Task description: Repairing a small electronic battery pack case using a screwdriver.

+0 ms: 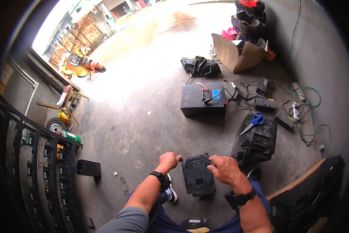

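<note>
Between my knees, a black textured panel (198,169) stands tilted, with a small dark square low on its face. My left hand (169,162) is closed, thumb and finger pinching the panel's upper left corner. At the upper right corner my right hand (229,173) grips the edge with bent fingers. Just beyond the right hand sits a black box (259,136) with a recessed top, and blue-handled scissors (255,122) lie on it. Farther off stands a larger black battery-like case (195,101) with cables plugged into its top.
Chargers (264,103) and tangled green cable (313,134) lie along the right wall. Stacked black panels (306,194) lean at lower right. A black rack (38,167) fills the left, beside a small black box (89,168). Farther back are a cardboard box (236,54) and a chair (65,97).
</note>
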`<state>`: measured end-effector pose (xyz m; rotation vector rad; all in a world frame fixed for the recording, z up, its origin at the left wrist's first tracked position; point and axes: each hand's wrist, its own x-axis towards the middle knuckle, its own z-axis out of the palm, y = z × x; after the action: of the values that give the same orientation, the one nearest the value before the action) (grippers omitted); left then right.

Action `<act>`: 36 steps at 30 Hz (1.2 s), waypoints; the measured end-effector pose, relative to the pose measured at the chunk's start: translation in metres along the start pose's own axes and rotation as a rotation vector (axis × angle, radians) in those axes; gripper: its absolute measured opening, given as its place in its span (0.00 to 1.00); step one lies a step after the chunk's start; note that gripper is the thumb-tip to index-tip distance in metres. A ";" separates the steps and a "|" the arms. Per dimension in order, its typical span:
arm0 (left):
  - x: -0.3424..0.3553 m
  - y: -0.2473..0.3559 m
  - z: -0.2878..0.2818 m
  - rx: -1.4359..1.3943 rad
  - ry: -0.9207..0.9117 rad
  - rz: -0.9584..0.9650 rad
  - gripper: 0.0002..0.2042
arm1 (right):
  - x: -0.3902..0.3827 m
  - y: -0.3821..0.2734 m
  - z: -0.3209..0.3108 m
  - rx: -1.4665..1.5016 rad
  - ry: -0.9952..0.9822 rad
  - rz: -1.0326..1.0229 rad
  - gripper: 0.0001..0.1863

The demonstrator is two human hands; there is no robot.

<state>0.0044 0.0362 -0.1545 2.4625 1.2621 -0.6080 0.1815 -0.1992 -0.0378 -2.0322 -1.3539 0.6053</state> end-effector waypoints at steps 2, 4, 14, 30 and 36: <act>0.006 -0.008 0.007 0.005 0.009 0.033 0.23 | 0.001 0.002 0.002 -0.004 0.000 -0.008 0.15; 0.010 -0.019 0.020 0.010 0.028 0.065 0.24 | 0.001 0.002 0.003 -0.010 0.006 -0.024 0.14; 0.019 -0.028 0.031 -0.027 0.030 0.198 0.23 | -0.006 0.001 0.002 0.012 0.033 -0.025 0.13; 0.015 -0.005 -0.003 0.000 0.203 0.213 0.29 | -0.002 0.008 -0.006 -0.028 0.087 -0.018 0.11; 0.020 -0.001 0.007 0.093 -0.097 0.119 0.16 | -0.003 0.011 -0.006 -0.069 -0.018 0.047 0.12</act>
<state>0.0124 0.0475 -0.1704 2.5279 1.0650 -0.7595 0.1911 -0.2064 -0.0411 -2.1240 -1.3575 0.6062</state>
